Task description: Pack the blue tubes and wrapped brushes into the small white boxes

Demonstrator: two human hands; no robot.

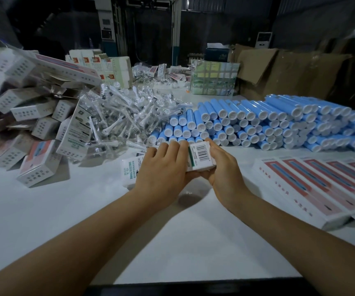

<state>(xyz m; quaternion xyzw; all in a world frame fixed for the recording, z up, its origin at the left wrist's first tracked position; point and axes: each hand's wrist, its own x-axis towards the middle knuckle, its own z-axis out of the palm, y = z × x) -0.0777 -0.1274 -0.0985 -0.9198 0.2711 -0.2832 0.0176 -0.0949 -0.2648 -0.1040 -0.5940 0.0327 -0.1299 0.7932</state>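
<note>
Both hands hold one small white cardboard box [201, 155] above the white table [87, 210]. The left hand [163, 167] grips its near left side. The right hand [221, 167] grips its right end.

The small white box [129, 170] lying on the table under the left hand [163, 169] said "SONIC ELECTRIC" in green letters, with "X S1" beside it. The box [201, 155] in both hands had a barcode, its numbers too small to read.

Both forearms reach forward, left hand [163, 167] and right hand [221, 165] curled, gripping.
</note>
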